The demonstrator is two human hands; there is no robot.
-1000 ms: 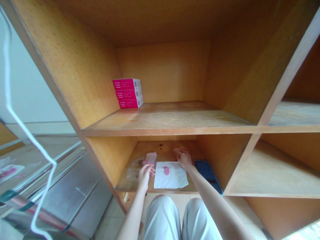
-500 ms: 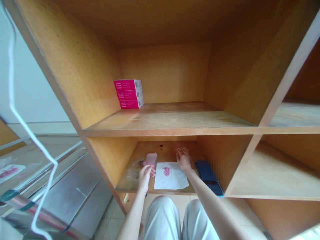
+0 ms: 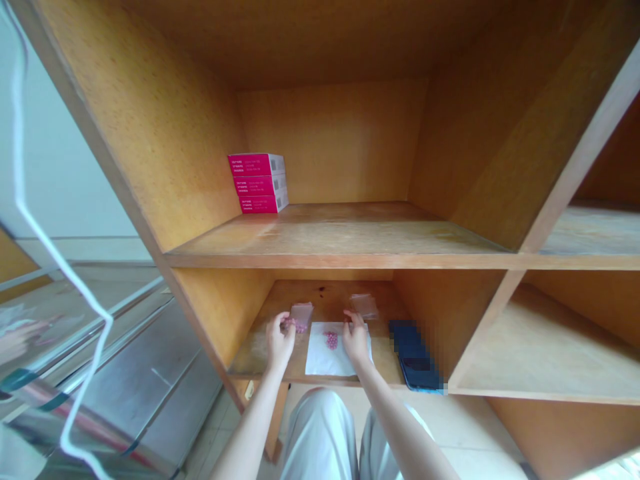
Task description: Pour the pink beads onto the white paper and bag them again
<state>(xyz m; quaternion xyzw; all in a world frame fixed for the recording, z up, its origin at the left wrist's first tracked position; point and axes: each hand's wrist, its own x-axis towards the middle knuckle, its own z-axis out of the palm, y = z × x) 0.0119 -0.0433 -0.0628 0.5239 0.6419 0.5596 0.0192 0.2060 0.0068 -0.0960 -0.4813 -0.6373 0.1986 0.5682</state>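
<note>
- My left hand [image 3: 279, 344] curls around the lower edge of a small clear bag [image 3: 301, 315], but I cannot tell whether it is pinching the bag.
- A cluster of pink beads [image 3: 299, 326] sits in or just below that bag, beside my fingers.
- My right hand [image 3: 356, 341] curls at the top edge of a white paper napkin [image 3: 320, 360], its fingertips [image 3: 349, 317] just below a second clear bag [image 3: 364, 306]. I cannot tell if they grip it.
- That bag looks empty, while a smaller heap of pink beads [image 3: 331, 340] lies on the napkin.
- All of this is on the lower shelf [image 3: 330, 297], with a phone [image 3: 417, 370] to the right.
</note>
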